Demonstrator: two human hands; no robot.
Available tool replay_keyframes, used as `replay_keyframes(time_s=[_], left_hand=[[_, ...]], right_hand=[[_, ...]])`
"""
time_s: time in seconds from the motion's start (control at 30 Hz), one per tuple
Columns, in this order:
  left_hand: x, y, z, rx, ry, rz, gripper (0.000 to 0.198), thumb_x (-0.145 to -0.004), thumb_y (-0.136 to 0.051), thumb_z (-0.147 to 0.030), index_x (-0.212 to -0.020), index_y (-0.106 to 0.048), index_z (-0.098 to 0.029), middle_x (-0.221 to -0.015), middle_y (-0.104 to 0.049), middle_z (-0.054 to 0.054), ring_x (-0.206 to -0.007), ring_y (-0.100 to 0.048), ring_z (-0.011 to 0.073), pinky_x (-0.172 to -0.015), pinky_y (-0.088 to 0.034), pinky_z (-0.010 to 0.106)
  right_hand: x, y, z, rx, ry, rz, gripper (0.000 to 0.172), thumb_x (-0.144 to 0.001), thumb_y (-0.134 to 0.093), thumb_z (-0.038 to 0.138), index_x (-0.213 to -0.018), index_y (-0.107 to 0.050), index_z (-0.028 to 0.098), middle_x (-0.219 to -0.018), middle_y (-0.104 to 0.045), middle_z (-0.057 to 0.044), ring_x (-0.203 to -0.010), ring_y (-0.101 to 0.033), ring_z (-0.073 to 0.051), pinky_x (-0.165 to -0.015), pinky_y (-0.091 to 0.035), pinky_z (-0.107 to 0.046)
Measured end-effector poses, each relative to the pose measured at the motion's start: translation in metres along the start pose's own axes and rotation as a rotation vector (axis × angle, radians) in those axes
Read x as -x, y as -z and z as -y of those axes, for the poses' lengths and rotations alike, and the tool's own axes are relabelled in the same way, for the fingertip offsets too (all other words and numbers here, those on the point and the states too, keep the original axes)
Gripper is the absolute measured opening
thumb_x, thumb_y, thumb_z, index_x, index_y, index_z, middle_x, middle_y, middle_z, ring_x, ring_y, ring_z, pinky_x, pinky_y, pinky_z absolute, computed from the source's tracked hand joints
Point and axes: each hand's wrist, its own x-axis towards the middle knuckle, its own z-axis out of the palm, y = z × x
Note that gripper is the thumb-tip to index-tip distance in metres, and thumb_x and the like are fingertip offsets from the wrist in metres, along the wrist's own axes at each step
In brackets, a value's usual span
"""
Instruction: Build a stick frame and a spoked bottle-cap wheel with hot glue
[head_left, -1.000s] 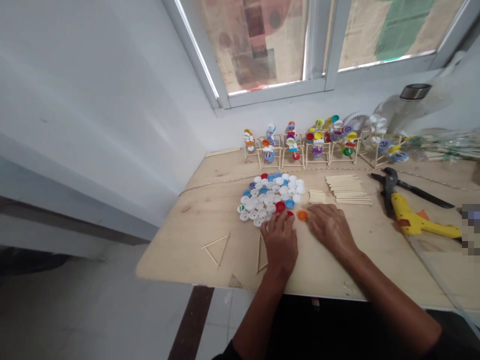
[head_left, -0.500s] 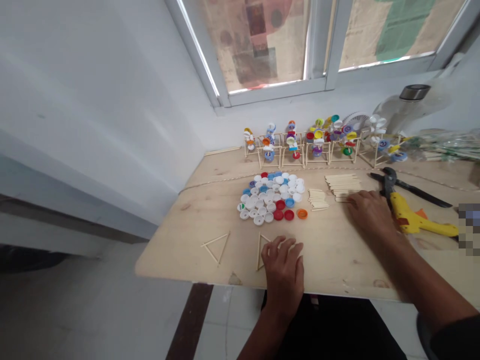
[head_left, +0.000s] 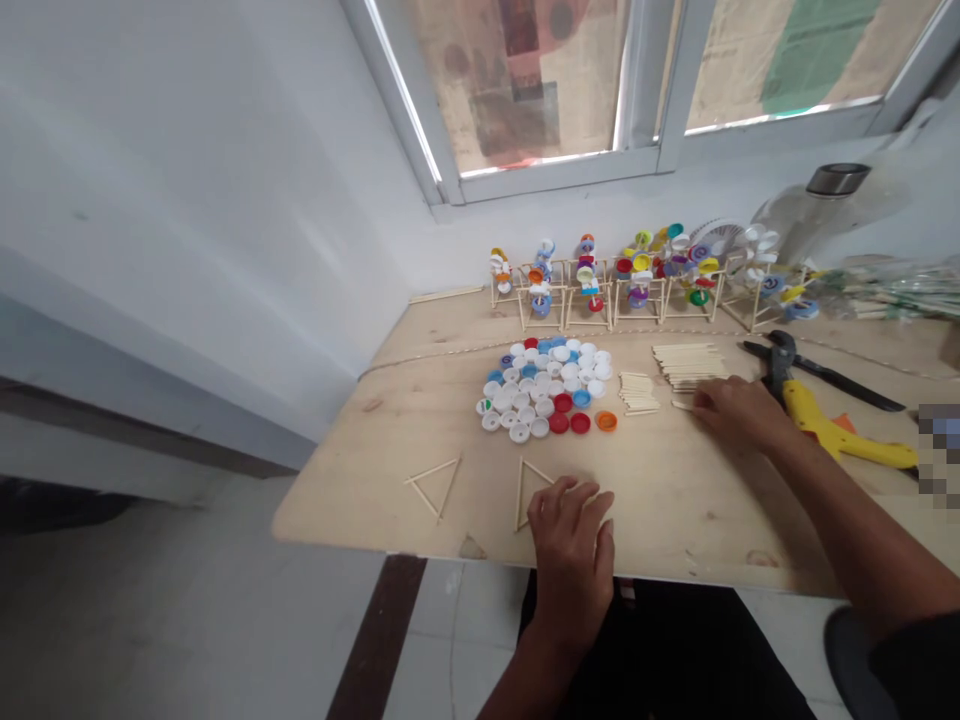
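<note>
One stick [head_left: 682, 405] looks pinched in my right fingers [head_left: 706, 399] — likely picking, needing a clean lift; left fingers [head_left: 571, 494], near the counter's [head_left: 337, 490] front edge — can't tell.

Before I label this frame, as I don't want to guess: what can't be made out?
All in the head view:
- Triangle by the left hand: partly hidden by that hand.
- Stick at the right hand: other end hidden by that hand; grip unclear.
- Clear bag: cut off by the right edge.
- Pixelated patch beyond the glue gun: contents unreadable.
</note>
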Motion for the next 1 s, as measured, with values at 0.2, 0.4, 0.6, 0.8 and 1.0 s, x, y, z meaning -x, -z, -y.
replay_keyframes(time_s=[0.2, 0.4, 0.6, 0.8, 1.0], left_hand=[[-0.004, 0.007, -0.010, 0.031, -0.006, 0.051, 0.029, -0.081, -0.051, -0.005, -0.102, -0.065, -0.019, -0.103, -0.069, 0.007, -0.108, -0.056, 0.0249, -0.094, -0.041, 0.045], [-0.005, 0.011, -0.019, 0.107, 0.015, 0.091, 0.030, -0.079, -0.052, -0.004, -0.102, -0.065, -0.019, -0.102, -0.069, 0.007, -0.108, -0.056, 0.0258, -0.094, -0.042, 0.047], [-0.011, 0.006, -0.026, 0.465, 0.262, 0.201, 0.030, -0.079, -0.054, -0.008, -0.104, -0.066, -0.020, -0.105, -0.069, 0.007, -0.104, -0.059, 0.0223, -0.093, -0.047, 0.041], [-0.029, -0.010, -0.032, 0.801, 0.591, 0.269, 0.028, -0.080, -0.056, -0.017, -0.107, -0.064, -0.018, -0.094, -0.071, 0.006, -0.086, -0.065, 0.0175, -0.081, -0.050, 0.031], [-0.030, -0.026, -0.031, 1.057, 0.787, 0.232, 0.023, -0.075, -0.065, -0.020, -0.096, -0.054, -0.018, -0.084, -0.072, 0.006, -0.075, -0.067, 0.0160, -0.069, -0.051, 0.027]], right_hand=[[0.001, -0.001, 0.002, -0.076, 0.012, 0.069, 0.013, -0.077, -0.053, 0.029, -0.074, -0.063, 0.021, -0.078, -0.069, -0.005, -0.069, -0.057, -0.019, -0.059, -0.030, -0.028], [0.006, -0.003, 0.007, -0.199, -0.015, 0.035, 0.010, -0.072, -0.054, 0.026, -0.070, -0.062, 0.020, -0.073, -0.067, -0.006, -0.068, -0.057, -0.020, -0.059, -0.030, -0.029], [0.040, -0.005, 0.041, -0.521, 0.025, 0.011, 0.026, -0.084, -0.042, 0.040, -0.080, -0.058, 0.020, -0.072, -0.063, -0.002, -0.064, -0.055, -0.014, -0.058, -0.039, -0.025], [0.080, 0.002, 0.097, -1.505, -0.144, 0.095, 0.036, -0.068, -0.071, 0.051, -0.079, -0.060, 0.019, -0.069, -0.058, 0.002, -0.064, -0.051, -0.011, -0.062, -0.042, -0.024], [0.087, 0.001, 0.118, -1.773, -0.332, 0.120, 0.039, -0.057, -0.081, 0.045, -0.076, -0.059, 0.018, -0.064, -0.057, 0.003, -0.058, -0.051, -0.010, -0.057, -0.040, -0.024]])
